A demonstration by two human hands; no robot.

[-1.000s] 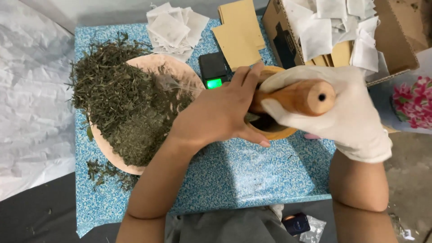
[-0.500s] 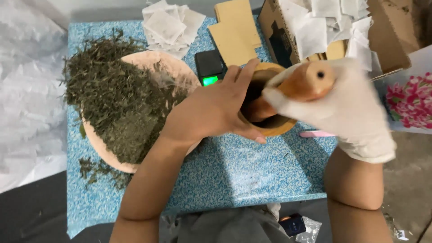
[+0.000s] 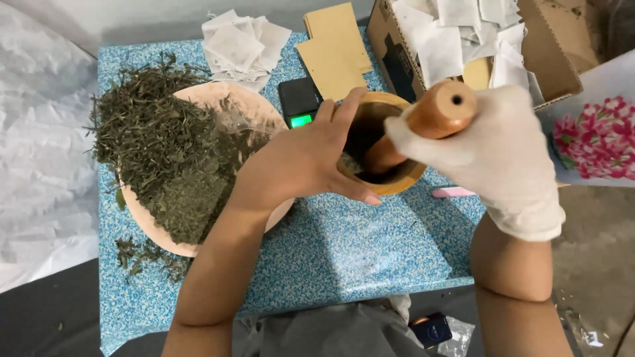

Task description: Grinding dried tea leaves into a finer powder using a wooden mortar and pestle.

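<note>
Bare left hand (image 3: 301, 162) cupped around the rim of the wooden mortar (image 3: 380, 142), which stands on the blue speckled worktop (image 3: 344, 244); gloved right hand (image 3: 493, 149) closed around the wooden pestle (image 3: 423, 125), its lower end inside the mortar; round tray (image 3: 254, 102) of dried herbs (image 3: 162, 155) just left; small scale (image 3: 299, 102) behind.

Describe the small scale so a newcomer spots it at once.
Start at the blue speckled table. Between the pink plate heaped with dried leaves and the wooden mortar, just behind the left hand, sits the scale: the only small black slab, with a glowing green display.
</note>
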